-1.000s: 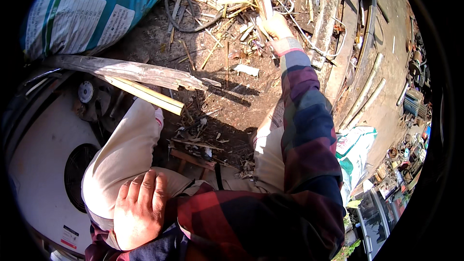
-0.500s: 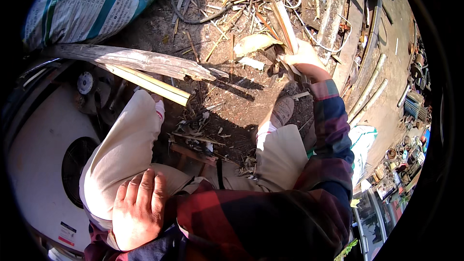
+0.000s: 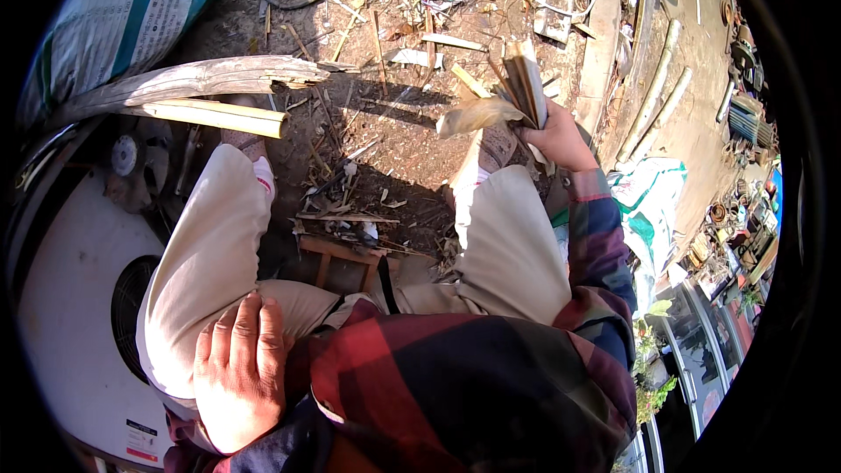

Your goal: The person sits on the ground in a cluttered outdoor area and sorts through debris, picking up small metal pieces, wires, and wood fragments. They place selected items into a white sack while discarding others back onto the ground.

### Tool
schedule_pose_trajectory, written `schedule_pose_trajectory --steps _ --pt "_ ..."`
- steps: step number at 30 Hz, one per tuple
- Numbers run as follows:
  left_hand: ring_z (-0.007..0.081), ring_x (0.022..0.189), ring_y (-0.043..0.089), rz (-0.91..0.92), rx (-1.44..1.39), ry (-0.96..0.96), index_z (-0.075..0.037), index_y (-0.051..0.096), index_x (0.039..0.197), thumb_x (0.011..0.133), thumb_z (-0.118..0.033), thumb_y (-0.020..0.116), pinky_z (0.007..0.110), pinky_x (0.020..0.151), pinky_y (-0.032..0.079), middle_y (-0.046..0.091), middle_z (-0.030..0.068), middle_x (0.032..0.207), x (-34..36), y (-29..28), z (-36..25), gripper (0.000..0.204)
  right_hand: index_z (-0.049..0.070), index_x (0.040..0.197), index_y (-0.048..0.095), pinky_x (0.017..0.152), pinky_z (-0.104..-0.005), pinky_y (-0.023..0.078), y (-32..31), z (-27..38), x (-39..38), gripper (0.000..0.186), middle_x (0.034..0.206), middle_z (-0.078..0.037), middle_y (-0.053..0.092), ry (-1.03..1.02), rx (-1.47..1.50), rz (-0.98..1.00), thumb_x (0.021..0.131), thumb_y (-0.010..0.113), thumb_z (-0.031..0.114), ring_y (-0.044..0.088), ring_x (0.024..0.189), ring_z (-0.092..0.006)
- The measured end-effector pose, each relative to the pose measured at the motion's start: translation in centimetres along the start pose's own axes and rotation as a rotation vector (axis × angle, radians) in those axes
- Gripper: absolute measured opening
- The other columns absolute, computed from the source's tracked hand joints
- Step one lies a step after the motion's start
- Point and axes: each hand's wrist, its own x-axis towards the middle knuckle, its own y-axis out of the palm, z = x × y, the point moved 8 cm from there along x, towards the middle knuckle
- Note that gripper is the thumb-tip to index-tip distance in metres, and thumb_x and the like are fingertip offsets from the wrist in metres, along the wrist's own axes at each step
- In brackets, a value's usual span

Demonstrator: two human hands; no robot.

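Note:
My right hand (image 3: 563, 137) is closed around a small bundle of split bamboo strips (image 3: 526, 81), held upright above my right shoe (image 3: 497, 147). A curled tan piece of dry husk (image 3: 477, 116) sticks out leftward from the bundle. My left hand (image 3: 238, 377) lies flat on my left thigh, fingers extended, holding nothing. Ahead of my left knee, a split bamboo length (image 3: 210, 116) lies beneath a weathered wooden pole (image 3: 197, 79) with a splintered end.
A teal and white sack (image 3: 105, 31) stands at the far left, above a white appliance casing (image 3: 66, 271). Wood scraps (image 3: 350, 217) litter the dirt. Planks (image 3: 609, 61) and two pale poles (image 3: 653, 92) lie to the right, near a white-green sack (image 3: 653, 201).
My right hand has drawn the bamboo bundle back toward my right knee. The view has shifted, with ground items sitting higher in it. My left hand stays on my thigh.

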Motion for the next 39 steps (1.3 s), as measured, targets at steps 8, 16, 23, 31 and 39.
schedule_pose_trajectory --steps 8,16,23,31,39 --pt "0.0310 0.100 0.058 0.009 0.043 -0.006 -0.003 0.054 0.120 0.077 -0.019 0.065 0.044 0.086 0.045 0.058 0.0151 0.116 0.5 0.4 0.2 0.046 0.001 0.108 0.058 0.079 -0.0354 0.047 3.1 -2.0 2.1 0.042 0.093 -0.015 0.064 0.045 0.049 0.016 0.069 0.070 0.007 0.062 0.086 -0.0263" --pt "0.0303 0.099 0.058 0.008 0.039 -0.031 -0.002 0.054 0.119 0.078 -0.018 0.064 0.044 0.085 0.045 0.058 0.0147 0.116 0.1 0.3 0.0 0.045 0.006 0.086 0.058 0.060 -0.0413 0.051 8.8 -1.9 2.4 0.011 0.087 -0.016 0.056 -0.274 -0.804 -0.091 0.075 0.057 0.007 0.063 0.074 -0.0301" --pt "0.0305 0.100 0.058 0.012 0.050 0.003 -0.003 0.054 0.119 0.078 -0.018 0.063 0.043 0.085 0.045 0.058 0.0148 0.115 0.4 0.1 -0.2 0.044 0.006 0.088 0.060 0.064 -0.0416 0.051 9.3 -4.6 4.4 0.016 0.082 -0.015 0.057 -0.133 -1.003 -0.010 0.071 0.059 0.005 0.062 0.080 -0.0308" --pt "0.0307 0.100 0.058 0.011 0.019 -0.014 -0.002 0.054 0.119 0.078 -0.018 0.064 0.043 0.085 0.045 0.058 0.0152 0.115 0.1 0.2 0.1 0.045 0.000 0.103 0.054 0.077 -0.0379 0.048 3.6 -3.0 0.8 0.042 0.094 -0.020 0.064 0.151 -0.139 -0.020 0.069 0.073 0.015 0.063 0.090 -0.0339" --pt "0.0308 0.100 0.058 0.015 0.045 0.012 -0.002 0.053 0.120 0.079 -0.018 0.063 0.044 0.085 0.044 0.058 0.0155 0.116 0.5 0.0 -0.5 0.045 0.004 0.100 0.058 0.076 -0.0433 0.049 4.1 3.6 10.1 0.032 0.089 -0.021 0.065 -0.037 -0.509 -0.070 0.071 0.066 0.012 0.062 0.086 -0.0386"
